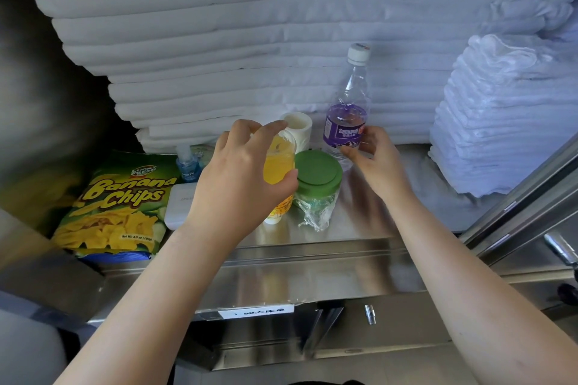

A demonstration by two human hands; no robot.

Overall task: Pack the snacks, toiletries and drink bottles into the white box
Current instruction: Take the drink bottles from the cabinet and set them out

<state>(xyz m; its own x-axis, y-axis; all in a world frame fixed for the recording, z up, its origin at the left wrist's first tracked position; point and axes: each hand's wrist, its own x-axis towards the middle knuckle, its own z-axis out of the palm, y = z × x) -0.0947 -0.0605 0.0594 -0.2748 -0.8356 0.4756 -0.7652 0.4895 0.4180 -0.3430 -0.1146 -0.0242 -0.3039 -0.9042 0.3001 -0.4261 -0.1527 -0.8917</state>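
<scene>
- Two bottles are in hand at once. The left hand (pixel 240 178) has its fingers (pixel 269 131) curled round the upper half of the juice bottle (pixel 279 162), thumb on the near side. The right hand (pixel 372 153) pinches the water bottle (pixel 345 122) low on its purple label, fingers (pixel 350 151) closed on it.
- Both bottles stand near the back of the steel surface (pixel 359 222), in front of stacked linen (pixel 250 40). The green-lidded jar (pixel 317 173) sits between them, a little nearer.
- Step, as I read it: lift both off for packing.
- Raise the juice bottle straight up. The jar is touching or nearly touching it and a roll (pixel 298 126) stands right behind, so a sideways pull could knock either.
- The water bottle is tall and held low, so it is likely top-heavy. Keep it upright or regrip higher.
- Chips (pixel 115 206), a blue bottle (pixel 187 164) and a small white case (pixel 179 206) lie to the left, untouched.
- White box: cannot tell whether the case is it; no other is in view.
</scene>
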